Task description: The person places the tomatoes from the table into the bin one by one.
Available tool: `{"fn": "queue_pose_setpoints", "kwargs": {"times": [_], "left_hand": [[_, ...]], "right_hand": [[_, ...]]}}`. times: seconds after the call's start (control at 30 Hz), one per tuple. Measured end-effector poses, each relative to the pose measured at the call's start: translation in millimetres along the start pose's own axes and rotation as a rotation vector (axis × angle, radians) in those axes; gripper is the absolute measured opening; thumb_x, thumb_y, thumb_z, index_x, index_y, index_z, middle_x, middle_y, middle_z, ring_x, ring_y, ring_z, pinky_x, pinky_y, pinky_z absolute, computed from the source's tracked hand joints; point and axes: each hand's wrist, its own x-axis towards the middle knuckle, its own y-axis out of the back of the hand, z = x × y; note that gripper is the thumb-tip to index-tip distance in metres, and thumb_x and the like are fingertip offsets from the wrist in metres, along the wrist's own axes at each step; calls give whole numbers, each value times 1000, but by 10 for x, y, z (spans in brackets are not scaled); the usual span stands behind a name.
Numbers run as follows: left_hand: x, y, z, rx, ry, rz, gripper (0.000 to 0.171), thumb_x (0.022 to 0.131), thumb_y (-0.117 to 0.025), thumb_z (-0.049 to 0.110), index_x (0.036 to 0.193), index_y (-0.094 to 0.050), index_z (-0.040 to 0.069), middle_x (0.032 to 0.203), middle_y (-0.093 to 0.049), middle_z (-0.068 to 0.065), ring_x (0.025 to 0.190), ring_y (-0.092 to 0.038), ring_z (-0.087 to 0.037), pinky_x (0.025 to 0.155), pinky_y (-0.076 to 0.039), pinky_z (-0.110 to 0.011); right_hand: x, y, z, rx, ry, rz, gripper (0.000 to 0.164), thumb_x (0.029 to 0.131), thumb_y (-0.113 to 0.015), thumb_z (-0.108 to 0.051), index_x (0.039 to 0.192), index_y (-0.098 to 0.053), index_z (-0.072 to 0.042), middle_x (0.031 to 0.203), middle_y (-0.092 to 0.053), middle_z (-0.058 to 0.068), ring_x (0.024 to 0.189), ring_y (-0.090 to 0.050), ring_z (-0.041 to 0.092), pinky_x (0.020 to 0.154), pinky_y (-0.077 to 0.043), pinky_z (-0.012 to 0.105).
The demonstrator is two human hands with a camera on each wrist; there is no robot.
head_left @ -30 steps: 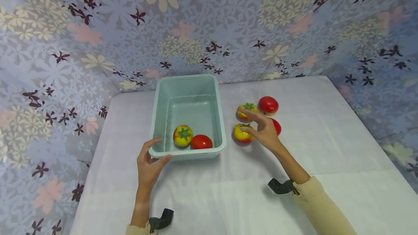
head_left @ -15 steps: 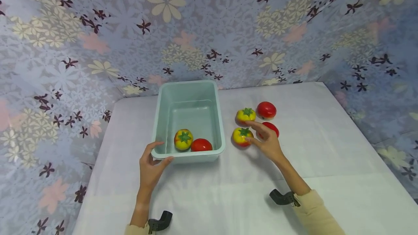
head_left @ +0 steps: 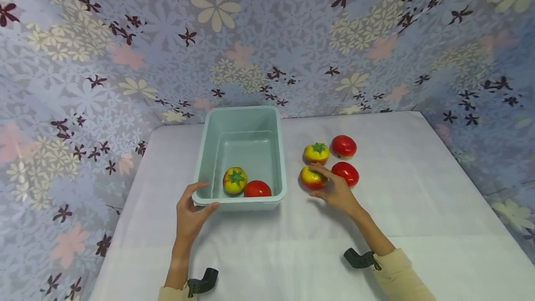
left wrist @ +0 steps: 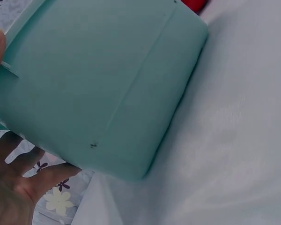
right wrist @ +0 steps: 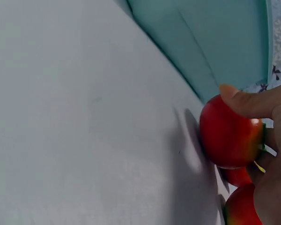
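My left hand (head_left: 190,217) grips the near left corner of a pale green plastic bin (head_left: 246,202), fingers over the rim and thumb at the front. The left wrist view shows the bin's outer wall (left wrist: 103,89). Right of the bin, my right hand (head_left: 339,194) holds a yellow-and-red tomato (head_left: 310,180) between thumb and fingers. Seen from the right wrist, this tomato (right wrist: 227,133) has its red side toward the camera, thumb on top, a shadow on the cloth beside it. Inside the bin, near its front wall, lie a yellow tomato with green leaves (head_left: 235,180) and a red tomato (head_left: 257,189).
Behind the right hand are another yellow tomato (head_left: 316,153) and two red ones, a far red tomato (head_left: 344,146) and a nearer red tomato (head_left: 346,173). A white cloth (head_left: 292,254) covers the table. Flower-patterned walls (head_left: 267,36) enclose its back and sides.
My right hand has come down slightly nearer to me, and its fingers and thumb have closed round the near yellow tomato, which has tipped. The left hand keeps its grip on the bin.
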Motion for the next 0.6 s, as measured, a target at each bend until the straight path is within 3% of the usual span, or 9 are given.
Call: {"fn": "queue_pose_setpoints", "kwargs": {"times": [0.23, 0.43, 0.6], "left_hand": [[-14, 32, -3, -56, -19, 7, 53, 66, -77, -20, 114, -63, -3, 114, -61, -13, 110, -59, -21, 65, -57, -21], [52, 30, -1, -63, -4, -23, 52, 66, -77, -20, 114, -60, -9, 116, -62, -8, 112, -58, -15, 64, -58, -25], [39, 2, 17, -59, 19, -31, 51, 66, -78, -18, 113, -60, -10, 116, -62, -11, 111, -58, -22, 64, -59, -26]], "right_hand": [[94, -44, 31, -107, 0, -12, 73, 74, -82, 0, 139, -52, -9, 141, -55, 10, 132, -48, 30, 104, -44, 49], [131, -73, 17, -71, -74, 2, 72, 75, -82, -4, 140, -52, -16, 139, -56, 10, 130, -49, 32, 101, -46, 53], [110, -63, 13, 8, -40, 6, 71, 77, -81, -3, 141, -51, -13, 140, -55, 10, 131, -48, 31, 100, -46, 54]]}}
